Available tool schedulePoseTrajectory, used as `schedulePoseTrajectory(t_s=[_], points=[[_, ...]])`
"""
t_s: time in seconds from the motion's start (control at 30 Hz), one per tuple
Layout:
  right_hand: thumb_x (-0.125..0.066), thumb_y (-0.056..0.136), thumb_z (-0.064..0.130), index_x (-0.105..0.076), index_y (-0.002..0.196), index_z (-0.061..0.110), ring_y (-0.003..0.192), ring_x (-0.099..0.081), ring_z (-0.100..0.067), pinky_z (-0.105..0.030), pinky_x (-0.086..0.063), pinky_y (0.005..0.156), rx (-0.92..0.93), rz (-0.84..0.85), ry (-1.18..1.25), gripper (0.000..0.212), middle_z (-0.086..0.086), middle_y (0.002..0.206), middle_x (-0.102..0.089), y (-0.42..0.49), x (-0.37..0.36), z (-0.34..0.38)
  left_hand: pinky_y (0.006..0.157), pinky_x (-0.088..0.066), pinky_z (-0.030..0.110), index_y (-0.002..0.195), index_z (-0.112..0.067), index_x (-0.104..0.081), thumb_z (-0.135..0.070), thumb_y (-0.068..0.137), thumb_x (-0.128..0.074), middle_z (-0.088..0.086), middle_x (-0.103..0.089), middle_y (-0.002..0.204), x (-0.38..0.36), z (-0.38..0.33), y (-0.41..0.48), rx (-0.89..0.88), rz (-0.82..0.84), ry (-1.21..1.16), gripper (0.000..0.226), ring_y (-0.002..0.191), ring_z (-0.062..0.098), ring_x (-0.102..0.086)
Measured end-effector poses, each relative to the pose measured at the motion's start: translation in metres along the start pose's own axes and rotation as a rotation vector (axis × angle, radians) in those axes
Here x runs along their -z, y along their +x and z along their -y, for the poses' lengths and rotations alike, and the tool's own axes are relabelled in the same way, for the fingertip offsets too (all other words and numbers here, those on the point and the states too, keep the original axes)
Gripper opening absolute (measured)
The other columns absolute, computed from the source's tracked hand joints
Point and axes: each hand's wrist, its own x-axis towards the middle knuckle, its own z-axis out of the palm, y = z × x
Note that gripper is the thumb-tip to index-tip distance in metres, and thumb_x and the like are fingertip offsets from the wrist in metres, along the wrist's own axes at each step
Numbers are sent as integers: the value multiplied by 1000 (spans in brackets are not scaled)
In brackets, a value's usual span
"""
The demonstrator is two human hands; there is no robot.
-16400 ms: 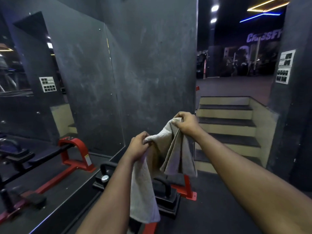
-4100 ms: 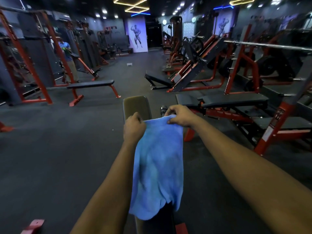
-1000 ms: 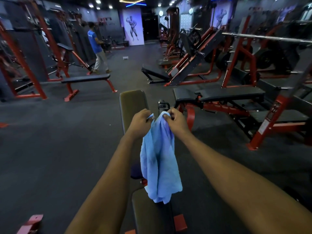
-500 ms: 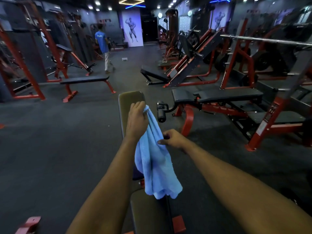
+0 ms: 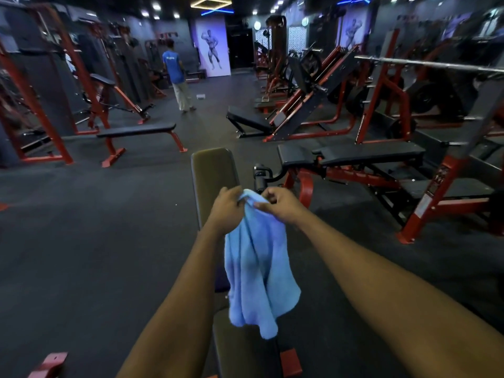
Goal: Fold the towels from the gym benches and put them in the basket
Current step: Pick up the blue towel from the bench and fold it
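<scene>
Both hands met at the top of a blue towel point(image 5: 257, 268), which hung in the air above the bench point(image 5: 215, 181). The left hand point(image 5: 227, 211) had its fingers closed around the bunched top edge. The right hand point(image 5: 278, 204) pinched the same edge just beside it, thumb and fingers pressed together on the cloth. The towel drooped in loose, uneven folds, its lower corner hanging just above the near pad of the bench; whether it touched could not be told.

The fold looked only partly made, judging from the ragged bottom edge and the gathered top. No basket was in view.

The main risk was the fold going crooked: with both grips crowded onto one bunched spot, the layers below hung free and could slide out of line. If either pinch eased while the grip was shifted, a layer might drop and undo the fold. The hanging corner could also drag on the bench. Beyond the bench, a person in a blue shirt point(image 5: 174, 75) stood well away.
</scene>
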Motion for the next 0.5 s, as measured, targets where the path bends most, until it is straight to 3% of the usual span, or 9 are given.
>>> schedulePoseTrajectory(t_s=[0.13,0.2,0.27,0.33,0.4,0.43,0.5], points=[[-77,84,12,-61,68,9,46,-45,5,-10,-36,52,-163,219,-135,23,13,50,-54,-21,3,-29,68,-44,46,72,-20,-38,-4,82,-48,-3,-44,70,12,-3,4,135,-360,-37,22,84,32,-47],[-70,90,13,-60,65,20,49,-49,7,-8,-37,54,-235,209,-158,29,17,48,-56,-28,-1,-35,69,-42,45,74,-17,-45,-7,87,-48,5,-54,75,11,-9,3,208,-472,29,16,88,32,-47],[-62,96,14,-52,64,21,54,-47,-1,-16,-39,57,-233,110,-176,34,11,54,-54,-25,-9,-37,76,-39,45,84,-12,-56,-11,89,-48,12,-62,89,10,-12,4,364,-489,146,10,97,36,-48],[-57,99,18,-47,69,18,57,-44,-9,-27,-38,61,-161,-8,-203,31,3,59,-49,-18,-14,-33,87,-33,44,92,-14,-66,-15,88,-50,6,-62,105,1,-6,6,426,-365,207,16,110,33,-44],[-56,99,18,-50,78,17,57,-42,-7,-25,-37,59,-52,-53,-199,22,3,62,-48,-11,-13,-22,100,-30,44,93,-20,-72,-28,84,-53,-5,-61,117,-9,0,7,283,-89,38,22,121,27,-41],[-57,99,16,-52,80,17,58,-43,-5,-21,-37,58,-4,-60,-166,19,2,64,-51,-7,-12,-16,104,-31,46,90,-22,-72,-33,82,-51,-5,-64,112,-12,0,7,197,82,-69,25,122,27,-44],[-58,97,9,-54,81,14,57,-47,2,-16,-38,58,59,-69,-101,18,2,66,-55,-1,-9,-6,94,-39,46,70,-20,-63,-33,80,-47,-1,-58,75,-15,-6,1,122,323,-136,22,98,32,-54]])
